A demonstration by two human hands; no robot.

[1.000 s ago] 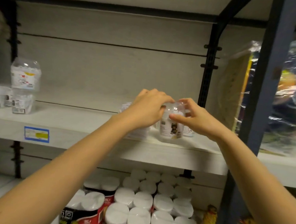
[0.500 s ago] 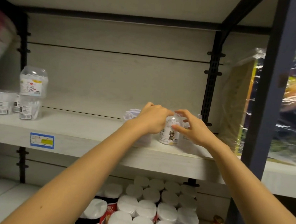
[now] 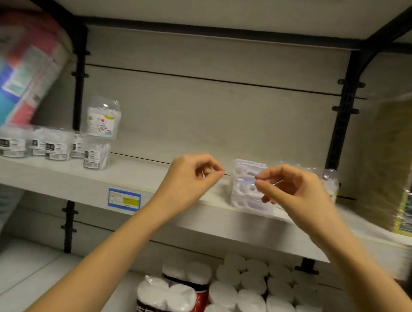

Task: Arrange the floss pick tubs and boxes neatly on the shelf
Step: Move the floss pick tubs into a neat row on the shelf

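Note:
My left hand (image 3: 194, 176) and my right hand (image 3: 291, 189) hover in front of the pale shelf (image 3: 79, 185), fingers curled, thumb against forefinger. A thin pale sliver shows at each hand; I cannot tell what it is. Between and behind the hands a clear floss pick box (image 3: 245, 184) stands on the shelf. A clear tub (image 3: 330, 183) peeks out past my right hand. At the left a tub with a cartoon label (image 3: 103, 119) is stacked on another tub (image 3: 96, 155), beside several low tubs (image 3: 55, 145).
A blue price tag (image 3: 124, 198) is on the shelf's front edge. Black uprights (image 3: 343, 115) frame the bay. A pink and blue pack (image 3: 21, 69) leans at the left, a wrapped yellowish pack (image 3: 390, 165) stands at the right. Toilet roll packs (image 3: 240, 296) fill the shelf below.
Both hands have come off the small labelled tub and drawn back and apart. The view has swung left, so the stacked tubs sit nearer the middle.

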